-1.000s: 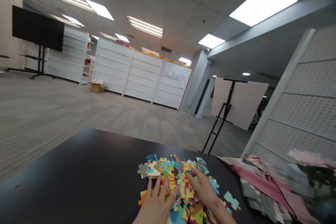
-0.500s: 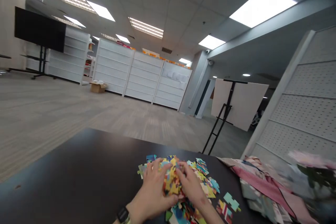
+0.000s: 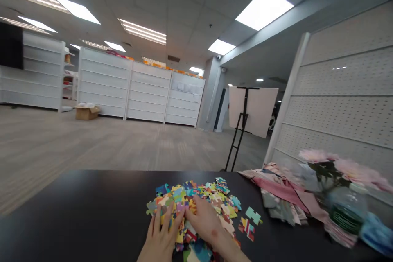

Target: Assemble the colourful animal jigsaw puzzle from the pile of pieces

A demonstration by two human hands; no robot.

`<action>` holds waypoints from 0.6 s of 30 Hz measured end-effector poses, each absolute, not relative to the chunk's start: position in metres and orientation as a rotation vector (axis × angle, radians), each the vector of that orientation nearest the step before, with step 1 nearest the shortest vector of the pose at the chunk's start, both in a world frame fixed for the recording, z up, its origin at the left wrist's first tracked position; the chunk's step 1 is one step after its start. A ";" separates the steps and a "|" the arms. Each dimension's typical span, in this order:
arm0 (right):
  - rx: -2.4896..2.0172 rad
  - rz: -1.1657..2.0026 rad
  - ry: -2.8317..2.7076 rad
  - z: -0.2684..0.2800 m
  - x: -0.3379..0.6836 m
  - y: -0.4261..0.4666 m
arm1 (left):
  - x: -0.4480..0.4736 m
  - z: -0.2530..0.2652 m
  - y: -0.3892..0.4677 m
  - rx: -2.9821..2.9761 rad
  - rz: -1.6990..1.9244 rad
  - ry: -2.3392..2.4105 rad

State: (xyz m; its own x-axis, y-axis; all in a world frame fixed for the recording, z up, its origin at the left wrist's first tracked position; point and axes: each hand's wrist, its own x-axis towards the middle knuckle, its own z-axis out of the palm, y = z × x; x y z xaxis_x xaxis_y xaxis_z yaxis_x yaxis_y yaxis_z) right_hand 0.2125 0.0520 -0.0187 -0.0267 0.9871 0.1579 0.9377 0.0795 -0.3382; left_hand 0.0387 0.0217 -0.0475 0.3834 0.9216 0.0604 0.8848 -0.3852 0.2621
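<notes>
Puzzle pieces of brightly coloured cardboard (image 3: 196,200) are lying in a loose heap on the near middle of the black table (image 3: 92,208), and both hands are resting on that heap. The left hand (image 3: 161,239) is lying palm down on the near left part of the pile, its fingers (image 3: 158,217) spread flat and gripping nothing. The right hand (image 3: 207,225) is lying just beside it, touching it, with its fingers stretched flat across the middle of the pile, likewise closing on nothing. A single teal puzzle piece (image 3: 253,215) is sitting apart from the heap to the right, and a red-and-white striped piece (image 3: 247,228) is lying just nearer than it. Further right, a crumpled pink and patterned cloth (image 3: 282,196) is spreading over the table's far right part. Beside the cloth, a clear plastic bottle with a dark green label (image 3: 345,213) is standing blurred at the right edge, with pale pink flowers on dark green stems (image 3: 331,166) showing behind it. Beyond the table, a black easel holding a white board (image 3: 245,110) is standing on the grey carpeted floor (image 3: 92,143) next to a white pegboard partition (image 3: 337,102). White slatted shelving units (image 3: 138,90) are lining the far wall, and a brown cardboard box (image 3: 87,112) is sitting on the floor in front of them.
</notes>
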 end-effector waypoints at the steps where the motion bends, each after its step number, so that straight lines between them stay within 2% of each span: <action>1: -1.875 0.279 -1.966 -0.020 0.211 0.053 | 0.040 -0.049 0.022 2.461 0.279 1.658; 7: -1.697 0.436 -1.733 -0.026 0.233 0.064 | 0.041 -0.055 0.023 2.518 0.222 1.656; 12: -1.683 0.409 -1.539 -0.023 0.302 0.080 | 0.044 -0.066 0.030 2.559 0.198 1.721; 18: -1.852 0.297 -1.462 -0.016 0.395 0.095 | 0.050 -0.075 0.030 2.620 0.356 1.775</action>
